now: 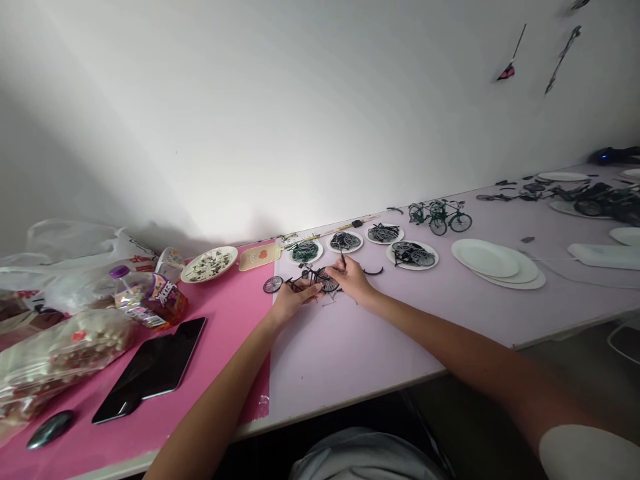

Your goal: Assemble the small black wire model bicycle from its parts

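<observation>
- Over on the pink mat (230, 300), a purple-capped bottle (153, 297) lies near a dark tablet (155, 367).
- The left hand (295, 300) grips a small black bicycle (311, 274) at the pale tabletop (340, 353).
- The right hand (350, 279) pinches a thin dark stick (343, 257) beside it.
- Green bicycles (440, 217) stand beyond; overlapping white plates (487, 258) lie further right.

On your worktop (320, 360): tablet (153, 367), glossy black, smooth; bottle (150, 295), clear plastic; left-edge covering (225, 320), shiny pink.
</observation>
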`<move>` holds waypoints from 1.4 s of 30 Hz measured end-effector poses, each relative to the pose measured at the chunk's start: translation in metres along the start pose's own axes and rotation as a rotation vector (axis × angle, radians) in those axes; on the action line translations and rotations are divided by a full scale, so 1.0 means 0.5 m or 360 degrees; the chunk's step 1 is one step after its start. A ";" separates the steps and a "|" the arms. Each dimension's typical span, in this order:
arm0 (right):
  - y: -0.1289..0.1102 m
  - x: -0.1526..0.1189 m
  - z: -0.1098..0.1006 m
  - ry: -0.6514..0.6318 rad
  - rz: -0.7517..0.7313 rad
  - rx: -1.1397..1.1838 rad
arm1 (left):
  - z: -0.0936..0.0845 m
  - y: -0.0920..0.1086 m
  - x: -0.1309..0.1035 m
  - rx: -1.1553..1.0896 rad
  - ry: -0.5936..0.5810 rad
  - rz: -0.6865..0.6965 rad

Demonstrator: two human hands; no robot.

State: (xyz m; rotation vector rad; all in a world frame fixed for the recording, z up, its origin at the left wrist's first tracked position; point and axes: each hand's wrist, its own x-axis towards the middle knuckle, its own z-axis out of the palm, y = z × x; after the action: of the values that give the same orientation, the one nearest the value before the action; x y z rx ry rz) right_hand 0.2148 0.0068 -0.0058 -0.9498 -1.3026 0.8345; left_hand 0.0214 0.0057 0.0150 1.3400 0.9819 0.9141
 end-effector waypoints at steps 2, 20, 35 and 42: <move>0.004 0.001 0.000 -0.0017 -0.0004 -0.0017 | 0.000 0.000 0.000 -0.0002 -0.0002 -0.0004; 0.000 0.030 -0.047 0.0093 -0.0186 -0.0237 | -0.008 -0.002 0.004 -0.0100 0.0437 0.0221; -0.045 -0.007 -0.061 -0.0961 -0.0086 -0.1026 | -0.017 -0.016 0.014 0.0119 0.0542 0.0304; -0.017 -0.029 -0.027 -0.1028 -0.0211 -0.0870 | -0.010 -0.009 0.007 0.0167 0.0521 0.0363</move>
State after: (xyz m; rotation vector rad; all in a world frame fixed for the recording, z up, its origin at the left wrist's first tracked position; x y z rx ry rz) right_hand 0.2269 -0.0109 -0.0041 -1.0328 -2.2057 0.7161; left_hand 0.0179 0.0106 0.0106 1.4390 1.1532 1.3001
